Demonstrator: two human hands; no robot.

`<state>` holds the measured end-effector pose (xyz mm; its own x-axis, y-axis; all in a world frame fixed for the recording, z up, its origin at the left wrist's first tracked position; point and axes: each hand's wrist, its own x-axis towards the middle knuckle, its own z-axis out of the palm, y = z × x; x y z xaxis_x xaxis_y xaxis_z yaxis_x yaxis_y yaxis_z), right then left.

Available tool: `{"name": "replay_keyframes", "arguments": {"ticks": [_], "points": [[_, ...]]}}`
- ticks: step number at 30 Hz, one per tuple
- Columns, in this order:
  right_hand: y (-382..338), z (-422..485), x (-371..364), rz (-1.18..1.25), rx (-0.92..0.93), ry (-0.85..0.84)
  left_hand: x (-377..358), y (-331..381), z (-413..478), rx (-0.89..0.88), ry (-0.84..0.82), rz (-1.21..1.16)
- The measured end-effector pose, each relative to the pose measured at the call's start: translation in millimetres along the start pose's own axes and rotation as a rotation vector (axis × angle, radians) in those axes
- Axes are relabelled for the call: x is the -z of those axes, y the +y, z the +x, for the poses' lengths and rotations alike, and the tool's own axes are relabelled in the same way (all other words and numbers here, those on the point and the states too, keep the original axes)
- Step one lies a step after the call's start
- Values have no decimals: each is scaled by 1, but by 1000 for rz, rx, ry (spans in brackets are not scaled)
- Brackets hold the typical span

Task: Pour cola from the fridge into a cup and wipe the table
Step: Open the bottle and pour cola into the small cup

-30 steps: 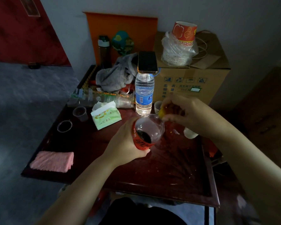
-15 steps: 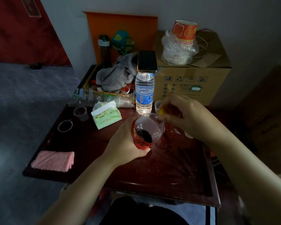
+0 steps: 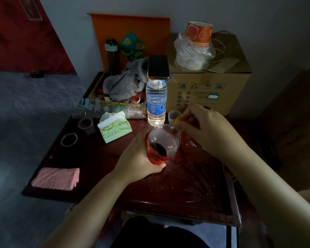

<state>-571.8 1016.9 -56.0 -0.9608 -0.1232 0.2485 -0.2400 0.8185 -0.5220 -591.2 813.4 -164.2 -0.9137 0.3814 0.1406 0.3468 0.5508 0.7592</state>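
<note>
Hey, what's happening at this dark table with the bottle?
A person is working on a clear plastic cola bottle with a red label, which holds only a little dark cola. The left hand grips its body, tilted above the dark red wooden table, while the right hand pinches its yellow cap. A small clear plastic cup stands just behind. A folded pink cloth lies untouched.

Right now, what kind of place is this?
Probably a lived-in home room: a cluttered dark wooden table holding a tissue pack, beside a cardboard box topped with stacked paper cups.
</note>
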Motion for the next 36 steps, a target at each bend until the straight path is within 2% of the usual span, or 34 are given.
{"name": "replay_keyframes", "arguments": {"ticks": [7, 11, 18, 21, 25, 29, 34, 36], "points": [[5, 2, 12, 27, 121, -169, 0, -2, 0, -28, -7, -15], [9, 3, 15, 38, 156, -201, 0, -2, -1, -22, -16, 9], [9, -3, 3, 75, 0, -68, 2, -2, -2, -9, -22, 3], [7, -5, 1, 82, 47, -48, 3, -1, -3, -4, -20, 5], [10, -2, 6, 34, 176, -144, 4, -2, -5, 3, -22, -14], [9, -4, 5, 39, 204, -179, 6, -2, -9, 15, -28, -21], [4, -9, -1, 8, 43, 4, 6, -1, -11, 12, -22, -11], [1, -9, -3, -3, 29, 29, 7, -1, -11, 7, -25, -5]]}}
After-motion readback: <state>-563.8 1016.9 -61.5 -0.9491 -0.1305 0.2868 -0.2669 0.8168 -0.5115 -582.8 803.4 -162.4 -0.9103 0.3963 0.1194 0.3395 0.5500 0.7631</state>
